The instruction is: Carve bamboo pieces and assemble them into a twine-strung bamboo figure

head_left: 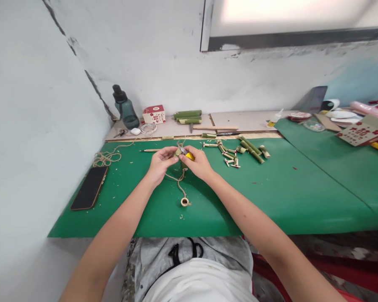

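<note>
Both hands meet above the middle of the green mat. My left hand (161, 163) is closed on a small bamboo piece (177, 152), pinched between thumb and fingers. In my right hand (199, 162) is a yellow-handled tool (189, 156) with a grey metal head, touching or very near the bamboo; its exact kind is partly hidden by the fingers. Just below the hands hangs or stands a short bamboo tube (184, 166), partly covered. Twine (180, 183) runs from there down to a small bamboo ring (184, 202) lying on the mat.
Bamboo figure parts (229, 155) and cut bamboo tubes (251, 149) lie to the right. Behind are a hammer (214, 128), bamboo lengths (189, 116), a bottle (126, 110) and a glue bottle (274, 120). A phone (90, 188) and coiled twine (107, 158) lie left, beside the wall.
</note>
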A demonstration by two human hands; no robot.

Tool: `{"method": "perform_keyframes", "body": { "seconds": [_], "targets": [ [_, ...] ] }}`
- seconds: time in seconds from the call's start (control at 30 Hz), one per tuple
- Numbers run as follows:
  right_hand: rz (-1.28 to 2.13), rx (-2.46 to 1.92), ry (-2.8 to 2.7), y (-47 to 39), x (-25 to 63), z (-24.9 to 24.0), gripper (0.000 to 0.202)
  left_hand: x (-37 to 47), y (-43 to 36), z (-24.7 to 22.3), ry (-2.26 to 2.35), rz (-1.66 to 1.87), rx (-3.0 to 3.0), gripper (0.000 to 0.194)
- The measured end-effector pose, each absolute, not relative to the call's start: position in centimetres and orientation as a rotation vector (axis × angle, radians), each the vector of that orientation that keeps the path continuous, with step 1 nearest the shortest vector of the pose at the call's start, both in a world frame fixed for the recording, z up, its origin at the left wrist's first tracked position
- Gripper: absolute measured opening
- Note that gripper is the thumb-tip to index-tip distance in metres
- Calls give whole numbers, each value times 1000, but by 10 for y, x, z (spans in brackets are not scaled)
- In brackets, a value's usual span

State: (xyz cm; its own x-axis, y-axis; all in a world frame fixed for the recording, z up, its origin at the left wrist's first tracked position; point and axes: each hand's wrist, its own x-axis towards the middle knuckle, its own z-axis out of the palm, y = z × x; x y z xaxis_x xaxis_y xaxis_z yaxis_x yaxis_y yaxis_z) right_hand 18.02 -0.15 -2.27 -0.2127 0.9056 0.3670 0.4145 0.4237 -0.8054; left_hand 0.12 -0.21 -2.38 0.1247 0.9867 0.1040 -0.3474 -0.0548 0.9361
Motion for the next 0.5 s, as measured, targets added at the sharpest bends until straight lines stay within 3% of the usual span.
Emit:
{"method": "perform_keyframes", "body": {
  "seconds": [0.3,0.5],
  "targets": [
    [800,-1069,-1670,2,179,-21,39,5,-9,-16,881,1319,1294,39],
    [1096,-964,-1413,5,182,-16,42,4,-9,-17,912,1254,1217,42]
  ]
}}
